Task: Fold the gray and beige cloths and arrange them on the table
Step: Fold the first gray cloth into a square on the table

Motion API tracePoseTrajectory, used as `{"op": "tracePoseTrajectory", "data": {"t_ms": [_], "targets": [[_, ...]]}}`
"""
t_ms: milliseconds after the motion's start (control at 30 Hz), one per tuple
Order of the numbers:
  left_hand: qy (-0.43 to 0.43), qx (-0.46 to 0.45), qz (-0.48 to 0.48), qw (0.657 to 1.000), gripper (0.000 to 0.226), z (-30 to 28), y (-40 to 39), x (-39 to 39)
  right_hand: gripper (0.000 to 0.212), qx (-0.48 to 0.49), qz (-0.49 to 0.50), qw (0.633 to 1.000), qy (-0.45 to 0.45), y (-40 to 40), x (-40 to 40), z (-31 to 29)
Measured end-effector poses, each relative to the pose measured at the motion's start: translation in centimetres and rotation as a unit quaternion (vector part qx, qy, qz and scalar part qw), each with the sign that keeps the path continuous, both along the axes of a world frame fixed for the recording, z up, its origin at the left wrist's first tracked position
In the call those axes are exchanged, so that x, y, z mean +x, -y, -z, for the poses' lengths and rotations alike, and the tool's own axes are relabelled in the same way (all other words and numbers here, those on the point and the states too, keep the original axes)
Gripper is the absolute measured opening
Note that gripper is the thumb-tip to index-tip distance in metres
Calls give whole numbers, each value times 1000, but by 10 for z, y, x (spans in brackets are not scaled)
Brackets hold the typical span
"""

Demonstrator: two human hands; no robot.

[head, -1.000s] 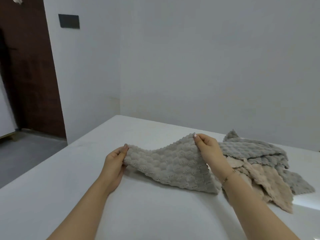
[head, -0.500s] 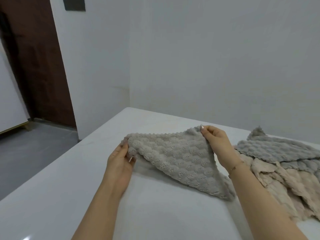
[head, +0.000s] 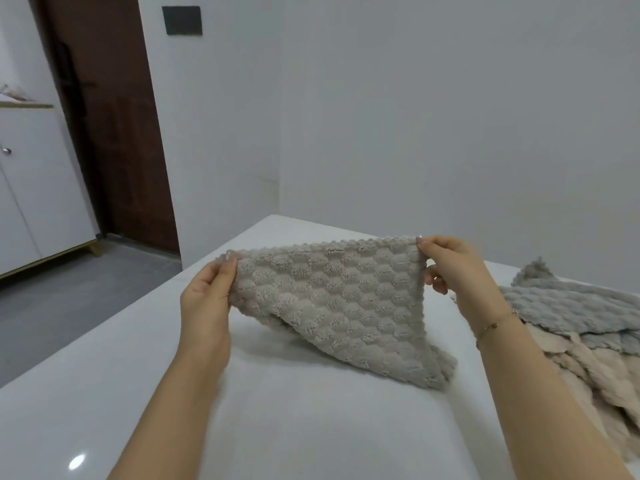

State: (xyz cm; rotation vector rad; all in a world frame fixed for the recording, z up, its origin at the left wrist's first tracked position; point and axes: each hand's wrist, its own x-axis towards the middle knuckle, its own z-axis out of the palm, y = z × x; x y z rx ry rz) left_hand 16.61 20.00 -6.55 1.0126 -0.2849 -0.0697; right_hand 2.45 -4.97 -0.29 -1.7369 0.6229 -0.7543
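Left hand (head: 207,303) & right hand (head: 450,268) each pinch 1 top corner of gray cloth (head: 339,306) — held taut, bottom corner touching table (head: 104,375). Cloth pile (head: 588,341) lies right.

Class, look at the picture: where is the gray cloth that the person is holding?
In the head view the gray cloth hangs centre frame over the white table, pinched by left hand and right hand, left of the cloth pile.

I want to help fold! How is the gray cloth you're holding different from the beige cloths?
The gray cloth is held up by its top corners in both hands; the beige cloths lie on the table. It is stretched out; they are crumpled. Both look bumpy and fluffy.
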Motion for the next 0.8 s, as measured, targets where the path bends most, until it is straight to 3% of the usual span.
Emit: {"op": "tracePoseTrajectory", "data": {"t_ms": [167, 333, 533, 667, 800], "targets": [[58, 97, -81, 990, 12, -12, -1, -9, 16, 68, -29, 996, 59, 3, -9, -10], [4, 119, -6, 993, 12, -27, 17, -7, 21, 67, -46, 990, 114, 20, -12, -6], [49, 86, 42, 994, 17, -80, 58, 5, 21, 79, -43, 969, 228, 22, -11, -5], [116, 61, 49, 990, 28, -118, 68, 3, 19, 181, -85, 908, 368, 17, -16, -26], [167, 3, 45, 985, 19, -144, 54, -15, 20, 209, -135, 857, 451, 10, -25, -46]]}}
